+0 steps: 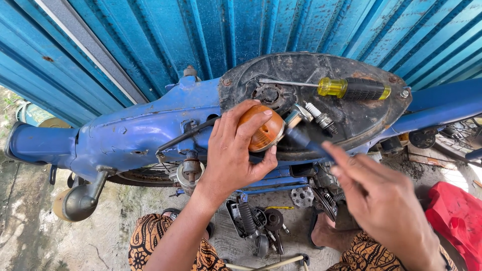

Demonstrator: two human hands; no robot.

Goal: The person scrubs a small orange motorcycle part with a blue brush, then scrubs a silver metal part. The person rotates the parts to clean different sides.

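Against near edge of black cover plate: left hand clasps orange lamp; right hand pinches blue-handled tool, blurred.

screwdriver: yellow-black, lying on the dark panel
spark plug: beside it
wall: blue corrugated
bag: red

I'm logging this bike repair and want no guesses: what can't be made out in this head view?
- Right hand: motion-blurred; its grip on the blue tool is unclear.
- Orange lamp: near side covered by the left hand.
- Loose parts on the ground: too small and jumbled to identify.
- Red object: cut off by the right edge.
- Frame: underside hidden from above.
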